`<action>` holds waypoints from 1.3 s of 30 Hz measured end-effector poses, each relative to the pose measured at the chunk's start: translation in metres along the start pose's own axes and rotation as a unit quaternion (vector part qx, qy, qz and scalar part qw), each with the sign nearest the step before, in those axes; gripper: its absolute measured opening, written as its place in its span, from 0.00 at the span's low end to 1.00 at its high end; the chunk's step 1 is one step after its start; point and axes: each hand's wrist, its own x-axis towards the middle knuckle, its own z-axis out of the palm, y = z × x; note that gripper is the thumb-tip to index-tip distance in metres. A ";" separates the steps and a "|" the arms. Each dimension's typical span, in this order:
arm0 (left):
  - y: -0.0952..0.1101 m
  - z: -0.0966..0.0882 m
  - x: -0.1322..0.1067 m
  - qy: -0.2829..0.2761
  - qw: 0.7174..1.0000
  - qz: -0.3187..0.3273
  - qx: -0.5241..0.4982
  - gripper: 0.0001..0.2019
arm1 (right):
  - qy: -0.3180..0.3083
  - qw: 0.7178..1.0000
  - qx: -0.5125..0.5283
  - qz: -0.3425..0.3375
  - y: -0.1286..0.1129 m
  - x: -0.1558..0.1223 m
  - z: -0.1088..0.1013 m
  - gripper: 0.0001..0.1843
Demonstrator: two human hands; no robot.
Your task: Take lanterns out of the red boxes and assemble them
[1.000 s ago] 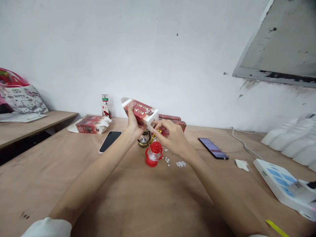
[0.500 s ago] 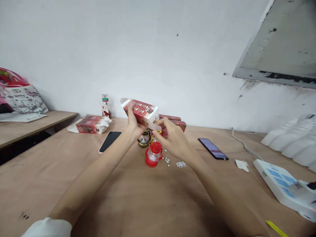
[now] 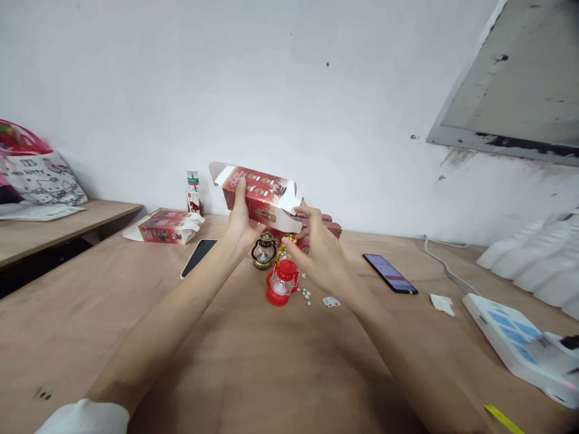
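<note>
A red printed cardboard box (image 3: 260, 190) is held up above the table, tilted, with white end flaps standing out at both ends. My left hand (image 3: 242, 226) grips it from below, thumb on the printed face. At the box's right end, my right hand (image 3: 321, 247) has its fingers at the white flap (image 3: 289, 221), with the thumb apart below. Beneath the hands stand a red toy lantern (image 3: 282, 283) and a bronze-coloured lantern (image 3: 263, 252). A gold lantern (image 3: 284, 248) is partly hidden behind the red one and my right hand.
Several small round batteries (image 3: 306, 294) lie beside the red lantern. More red boxes lie behind my right hand (image 3: 333, 229) and at left (image 3: 165, 228). Two phones (image 3: 389, 273) (image 3: 198, 256), a bottle (image 3: 193, 193) and a power strip (image 3: 511, 343) are around.
The box has risen slightly and shifted, turning so its right-end flaps show more. My right fingers have moved up and right along with that end. The lanterns have stayed put.
</note>
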 end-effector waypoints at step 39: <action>-0.002 0.023 -0.046 -0.096 0.975 0.005 0.202 0.14 | 0.121 0.990 -0.037 -0.066 0.019 0.014 -0.011 0.28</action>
